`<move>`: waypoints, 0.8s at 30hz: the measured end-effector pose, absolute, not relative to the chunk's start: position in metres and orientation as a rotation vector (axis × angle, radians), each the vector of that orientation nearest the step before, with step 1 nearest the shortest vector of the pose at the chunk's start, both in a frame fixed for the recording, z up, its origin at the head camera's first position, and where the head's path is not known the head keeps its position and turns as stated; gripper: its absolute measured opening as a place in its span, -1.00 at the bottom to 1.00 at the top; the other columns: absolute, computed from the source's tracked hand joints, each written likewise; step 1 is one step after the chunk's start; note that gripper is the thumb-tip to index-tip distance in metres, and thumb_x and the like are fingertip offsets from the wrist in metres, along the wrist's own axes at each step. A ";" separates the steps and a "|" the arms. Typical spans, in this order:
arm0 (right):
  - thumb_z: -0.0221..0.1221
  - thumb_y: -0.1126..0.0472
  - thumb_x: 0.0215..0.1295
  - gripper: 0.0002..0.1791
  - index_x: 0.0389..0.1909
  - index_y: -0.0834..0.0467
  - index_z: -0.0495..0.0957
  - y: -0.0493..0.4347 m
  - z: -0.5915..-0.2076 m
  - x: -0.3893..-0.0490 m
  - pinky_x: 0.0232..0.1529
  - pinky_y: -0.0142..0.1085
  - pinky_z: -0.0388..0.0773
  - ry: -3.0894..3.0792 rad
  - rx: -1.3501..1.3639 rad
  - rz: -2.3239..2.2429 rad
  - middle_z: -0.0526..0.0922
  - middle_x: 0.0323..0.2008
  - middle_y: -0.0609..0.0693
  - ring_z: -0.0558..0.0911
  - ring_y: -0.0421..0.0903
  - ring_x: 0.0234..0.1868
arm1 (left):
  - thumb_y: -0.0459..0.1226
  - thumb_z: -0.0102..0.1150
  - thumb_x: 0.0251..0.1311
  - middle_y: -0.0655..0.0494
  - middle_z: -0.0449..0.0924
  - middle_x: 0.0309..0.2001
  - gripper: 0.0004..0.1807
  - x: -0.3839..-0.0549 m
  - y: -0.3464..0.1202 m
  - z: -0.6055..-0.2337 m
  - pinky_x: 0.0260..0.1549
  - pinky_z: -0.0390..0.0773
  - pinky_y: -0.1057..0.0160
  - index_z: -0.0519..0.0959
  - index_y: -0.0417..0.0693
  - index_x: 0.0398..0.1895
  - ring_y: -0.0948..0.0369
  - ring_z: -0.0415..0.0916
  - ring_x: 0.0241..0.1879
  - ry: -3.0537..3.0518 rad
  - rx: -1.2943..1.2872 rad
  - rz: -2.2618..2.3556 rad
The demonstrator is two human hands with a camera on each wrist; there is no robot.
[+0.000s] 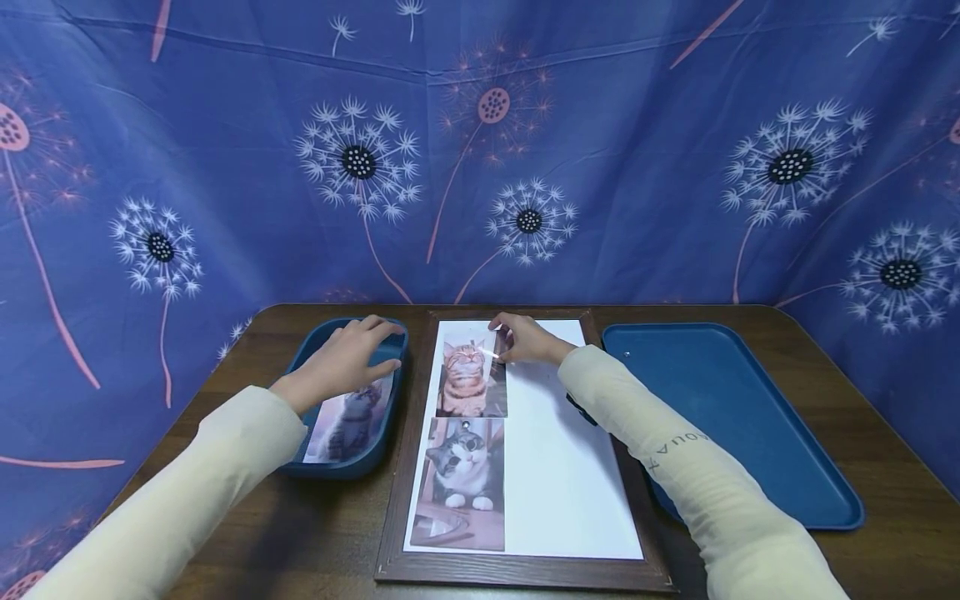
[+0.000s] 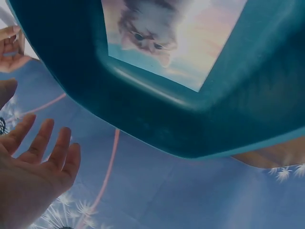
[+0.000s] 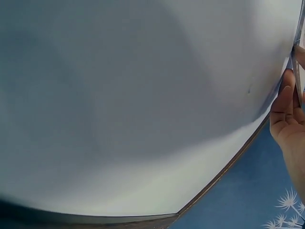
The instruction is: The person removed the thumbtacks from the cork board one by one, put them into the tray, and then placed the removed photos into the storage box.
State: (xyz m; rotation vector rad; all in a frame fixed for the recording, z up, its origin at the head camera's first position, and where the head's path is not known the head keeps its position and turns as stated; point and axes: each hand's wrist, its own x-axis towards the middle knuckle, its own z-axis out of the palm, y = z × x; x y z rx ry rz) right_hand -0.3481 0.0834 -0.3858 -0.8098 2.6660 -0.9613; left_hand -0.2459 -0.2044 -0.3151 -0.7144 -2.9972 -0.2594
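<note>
My right hand [image 1: 528,339] pinches the right edge of a photo print of an orange tabby cat [image 1: 463,379], near its top corner. That print lies on a white board [image 1: 566,492] with a brown wooden frame [image 1: 525,571], at the board's upper left. Directly below it is a print of a grey and white cat [image 1: 467,487]. Over a blue bin [image 1: 330,472] my left hand [image 1: 341,358] hovers with relaxed, spread fingers and holds nothing. Inside the bin lies another cat print [image 2: 152,28], seen upside down in the left wrist view and partly covered by my hand in the head view.
A shallow blue tray [image 1: 750,425] sits to the right of the frame, partly under my right sleeve. Everything stands on a dark wooden table [image 1: 247,517]. A blue cloth with dandelion prints [image 1: 637,167] hangs behind and at both sides.
</note>
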 end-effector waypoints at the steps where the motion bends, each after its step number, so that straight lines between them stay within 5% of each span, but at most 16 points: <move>1: 0.28 0.44 -0.07 -0.40 0.08 0.29 0.36 0.084 -0.386 -0.348 -0.35 -0.37 0.43 2.665 -0.800 -0.964 0.51 -0.23 0.15 0.52 -0.10 -0.35 | -0.06 0.13 0.17 -0.14 0.33 0.20 -0.42 -0.246 -0.207 -0.315 0.09 0.25 -0.25 0.32 -0.08 0.23 -0.17 0.30 0.13 -3.005 -0.698 -0.273; 24: 0.16 0.51 -0.04 -0.40 0.13 0.30 0.31 0.088 -0.389 -0.348 -0.42 -0.39 0.43 2.601 -0.756 -1.141 0.44 -0.17 0.20 0.52 -0.11 -0.39 | -0.11 0.09 0.20 -0.33 0.24 0.20 -0.39 -0.241 -0.265 -0.311 0.05 0.22 -0.30 0.24 -0.23 0.24 -0.26 0.23 0.13 -3.056 -0.418 -0.381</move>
